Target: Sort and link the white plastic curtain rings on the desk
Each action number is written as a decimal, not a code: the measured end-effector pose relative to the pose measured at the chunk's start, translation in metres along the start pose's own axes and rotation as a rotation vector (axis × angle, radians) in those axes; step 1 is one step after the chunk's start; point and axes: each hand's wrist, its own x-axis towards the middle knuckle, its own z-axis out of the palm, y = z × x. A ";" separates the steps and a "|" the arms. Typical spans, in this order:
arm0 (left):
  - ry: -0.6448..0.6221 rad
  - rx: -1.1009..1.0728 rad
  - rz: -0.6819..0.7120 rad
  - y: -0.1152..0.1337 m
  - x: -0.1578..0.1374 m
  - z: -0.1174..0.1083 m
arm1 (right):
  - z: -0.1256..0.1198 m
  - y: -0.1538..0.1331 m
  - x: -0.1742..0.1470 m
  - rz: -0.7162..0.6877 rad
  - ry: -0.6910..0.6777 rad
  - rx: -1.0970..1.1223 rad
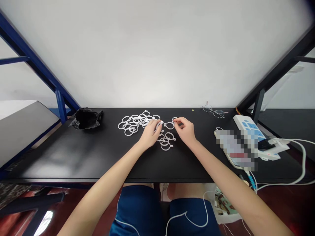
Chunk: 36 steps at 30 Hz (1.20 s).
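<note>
A loose pile of white plastic curtain rings (126, 126), each with a small round tab, lies on the black table (93, 157). My left hand (149, 134) is at the pile's right edge, its thumb and fingers closed on a white curtain ring (161, 123). To its right, my right hand (186, 131) pinches another curtain ring (173, 118) between thumb and forefinger. One ring (169, 125) lies between the two hands. Nearer to me, several overlapping rings (166, 147) form a smaller group. The left fingers hide part of the pile.
An open black plastic bag (87, 119) stands at the back left. Eyeglasses (218, 113) lie near the wall at the back right. A phone (233, 152), blurred out in part, and a white power strip (248, 126) with cables (304, 157) occupy the right side. Blue metal bars (44, 70) rise at left.
</note>
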 end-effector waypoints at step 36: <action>-0.140 0.073 0.136 0.006 -0.005 0.003 | 0.001 0.015 -0.001 0.092 -0.360 -0.164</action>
